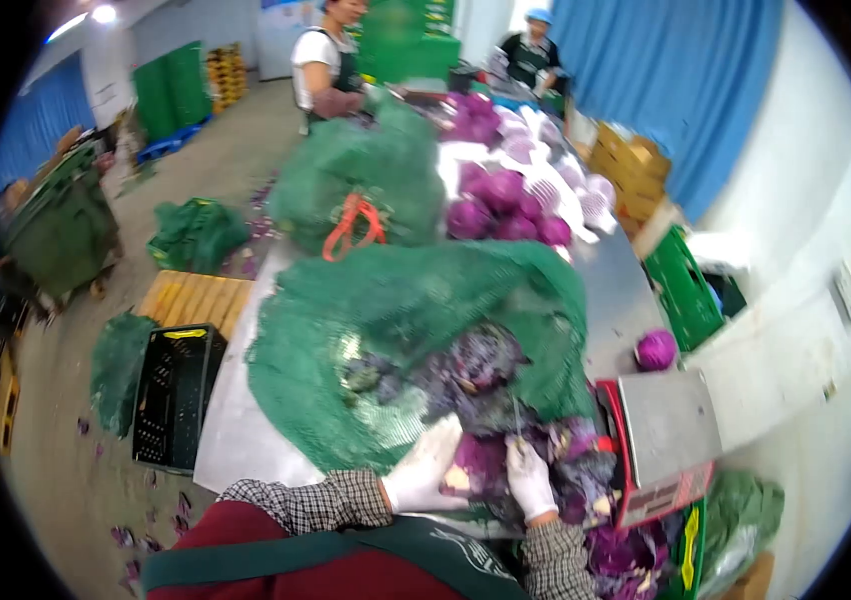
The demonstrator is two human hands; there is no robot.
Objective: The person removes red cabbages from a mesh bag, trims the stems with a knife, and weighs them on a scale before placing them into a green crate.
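The left hand (426, 470), in a white glove, lay curved around a purple cabbage (479, 462) at the near edge of the steel table (236, 430), its fingers wrapped on the head's side. The right hand (531, 478), also gloved, was closed on a thin knife (516, 415) that pointed up above the cabbage. The head looked heavy, firm and round, with loose outer leaves that probably slip, so a broad hold around its body seemed safest. Behind it lay a green net sack (416, 310), and a scale (666, 430) stood just to the right.
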